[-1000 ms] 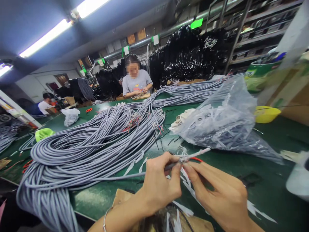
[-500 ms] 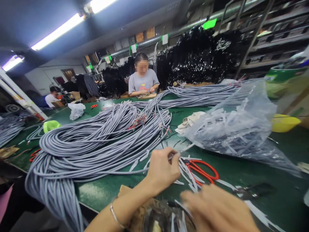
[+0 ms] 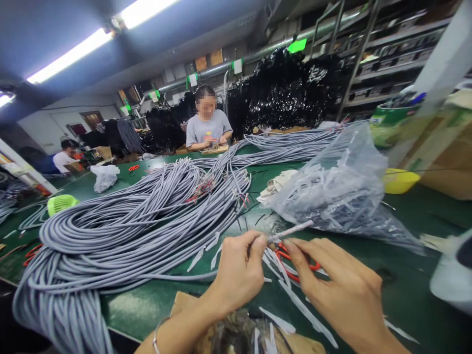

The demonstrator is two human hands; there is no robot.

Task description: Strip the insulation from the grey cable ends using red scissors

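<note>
Both the left hand (image 3: 239, 273) and right hand (image 3: 342, 290) are pinching a grey cable end (image 3: 292, 230) at lower centre; red scissors (image 3: 314, 266) are lying beneath, a plastic bag (image 3: 339, 191) crowding right.

Two hands, one left hand (image 3: 239, 275) and one right hand (image 3: 346, 295), meet at one cable end (image 3: 295, 229). Two other people: one person (image 3: 206, 129) across the counter (image 3: 416, 216), another person (image 3: 66, 158) far left. Three pairs of red scissors (image 3: 314, 266): a second pair (image 3: 134, 168) far across, a third pair (image 3: 31, 253) at left. One clear bag (image 3: 342, 187), one white bag (image 3: 104, 176), one yellow bowl (image 3: 400, 180), one green basket (image 3: 61, 203). Grey cables (image 3: 140, 216): too many to count.
</note>
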